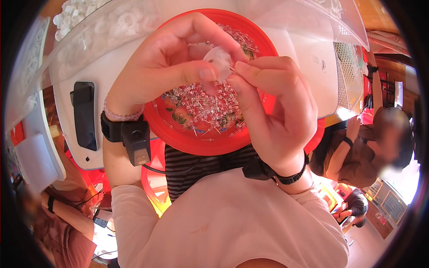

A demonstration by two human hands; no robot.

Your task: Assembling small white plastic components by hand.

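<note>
Above a round red tray (167,140), my left hand (176,62) is closed on a small translucent white plastic piece (218,61), held between thumb and fingers. Against that piece's right side, my right hand (279,94) pinches a small LED by its thin wire leads (232,69); the bulb end is hidden at the piece, so I cannot tell how far it sits inside. Beneath both hands, a heap of loose clear LEDs (210,105) with wire legs covers the tray's patterned bottom. Each wrist wears a black strap with a small device.
A black phone (85,120) lies on the white table (65,100) to the left. Clear bins with white plastic parts (78,15) stand at the back left. A white perforated basket (346,67) is at the right. Other people sit at both sides, one person (362,152) at right.
</note>
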